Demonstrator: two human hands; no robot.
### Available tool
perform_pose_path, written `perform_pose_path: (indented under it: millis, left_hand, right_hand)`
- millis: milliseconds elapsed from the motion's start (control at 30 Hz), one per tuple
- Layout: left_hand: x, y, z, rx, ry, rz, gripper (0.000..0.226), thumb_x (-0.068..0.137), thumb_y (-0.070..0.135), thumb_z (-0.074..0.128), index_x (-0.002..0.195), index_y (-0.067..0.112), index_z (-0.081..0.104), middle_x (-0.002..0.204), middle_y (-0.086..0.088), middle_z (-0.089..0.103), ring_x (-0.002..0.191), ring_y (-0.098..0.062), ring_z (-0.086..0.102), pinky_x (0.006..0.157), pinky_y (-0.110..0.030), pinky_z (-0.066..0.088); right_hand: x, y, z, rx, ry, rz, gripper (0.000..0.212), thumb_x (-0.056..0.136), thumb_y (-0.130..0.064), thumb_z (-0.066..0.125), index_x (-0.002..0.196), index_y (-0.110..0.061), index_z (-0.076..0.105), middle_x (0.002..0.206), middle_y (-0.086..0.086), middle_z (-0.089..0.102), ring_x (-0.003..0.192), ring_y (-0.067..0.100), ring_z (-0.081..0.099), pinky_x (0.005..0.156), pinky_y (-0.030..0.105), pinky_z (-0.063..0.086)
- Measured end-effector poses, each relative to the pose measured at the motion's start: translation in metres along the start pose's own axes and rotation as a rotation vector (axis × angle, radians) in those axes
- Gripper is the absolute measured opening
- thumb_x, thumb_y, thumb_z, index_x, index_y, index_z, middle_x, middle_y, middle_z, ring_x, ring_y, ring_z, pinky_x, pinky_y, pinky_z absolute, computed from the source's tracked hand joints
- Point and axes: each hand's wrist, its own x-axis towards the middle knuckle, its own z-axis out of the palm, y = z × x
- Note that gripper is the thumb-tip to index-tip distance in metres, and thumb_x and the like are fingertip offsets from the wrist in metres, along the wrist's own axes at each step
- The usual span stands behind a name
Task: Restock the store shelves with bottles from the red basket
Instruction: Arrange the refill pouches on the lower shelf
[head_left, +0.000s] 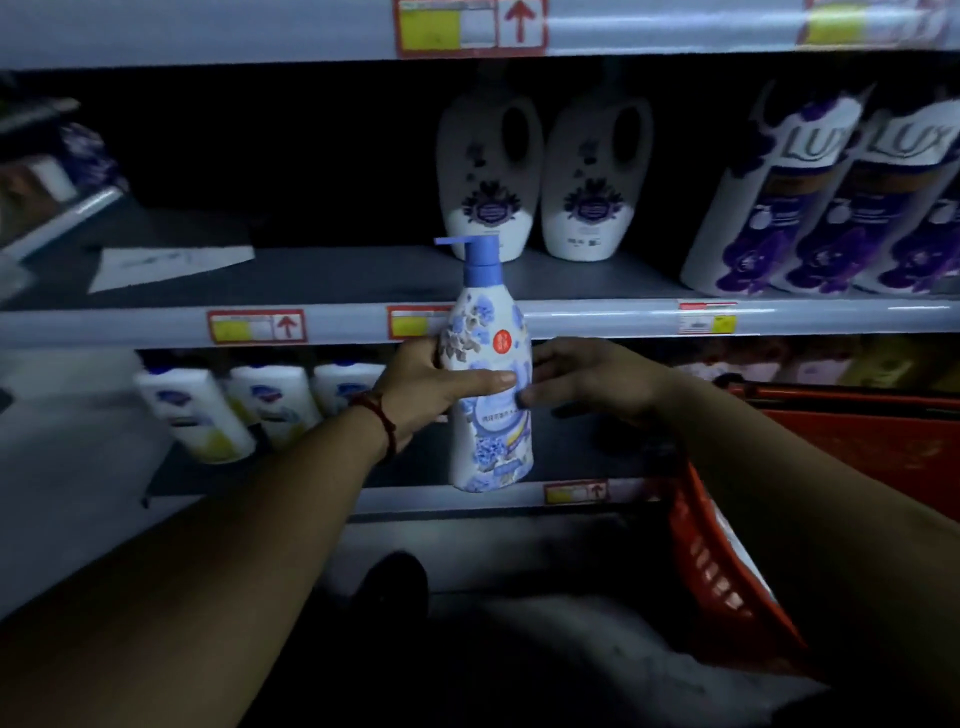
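A white pump bottle (491, 441) with blue flowers and a blue pump head stands upright in the air in front of the shelves. My left hand (431, 384) grips its waist from the left, thumb across the front. My right hand (587, 379) touches the bottle's right side with its fingertips. The red basket (727, 577) hangs low on the right, partly hidden by my right forearm. The middle shelf (332, 275) behind the bottle has a bare stretch on its left half.
Two white bottles with handle holes (535, 171) stand at the back of the middle shelf, and purple Lux bottles (826, 208) fill its right end. A paper sheet (166, 262) lies on the left. White bottles (234, 405) lean on the lower shelf.
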Motion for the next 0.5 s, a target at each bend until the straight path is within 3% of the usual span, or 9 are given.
perform_pose_path:
  millis: [67, 133, 300, 500]
  left_hand:
    - [-0.014, 0.004, -0.009, 0.017, 0.007, 0.025, 0.041, 0.069, 0.008, 0.086, 0.108, 0.008, 0.072, 0.105, -0.003, 0.076, 0.097, -0.023, 0.072, 0.085, -0.041, 0.058]
    - [-0.023, 0.003, -0.016, 0.031, 0.037, 0.039, 0.041, 0.069, 0.007, 0.086, 0.107, 0.009, 0.071, 0.105, -0.003, 0.076, 0.096, -0.022, 0.072, 0.082, -0.038, 0.060]
    - [-0.033, -0.022, -0.029, -0.013, 0.098, -0.124, 0.056, 0.062, 0.020, 0.090, 0.112, 0.008, 0.070, 0.109, -0.006, 0.075, 0.100, -0.026, 0.071, 0.089, -0.046, 0.057]
    - [-0.036, -0.079, -0.028, 0.138, 0.045, -0.414, 0.040, 0.064, 0.023, 0.090, 0.101, 0.014, 0.076, 0.102, -0.002, 0.076, 0.096, -0.022, 0.072, 0.087, -0.043, 0.059]
  right_hand:
    - [0.010, 0.003, 0.021, 0.084, -0.166, -0.033, 0.052, 0.075, -0.016, 0.082, 0.123, -0.021, 0.063, 0.120, 0.001, 0.070, 0.116, 0.024, 0.064, 0.100, 0.045, 0.049]
    - [0.015, 0.006, 0.041, 0.197, -0.282, -0.068, 0.055, 0.078, -0.008, 0.079, 0.129, -0.016, 0.059, 0.126, 0.007, 0.067, 0.119, 0.029, 0.063, 0.102, 0.048, 0.048]
    - [0.019, 0.021, 0.066, 0.201, -0.190, -0.062, 0.048, 0.075, -0.009, 0.082, 0.120, -0.012, 0.065, 0.112, 0.006, 0.074, 0.103, 0.028, 0.071, 0.089, 0.049, 0.056]
    - [0.029, 0.071, 0.078, 0.063, -0.167, 0.075, 0.039, 0.072, -0.014, 0.086, 0.109, -0.013, 0.071, 0.101, 0.001, 0.076, 0.094, 0.021, 0.073, 0.078, 0.040, 0.061]
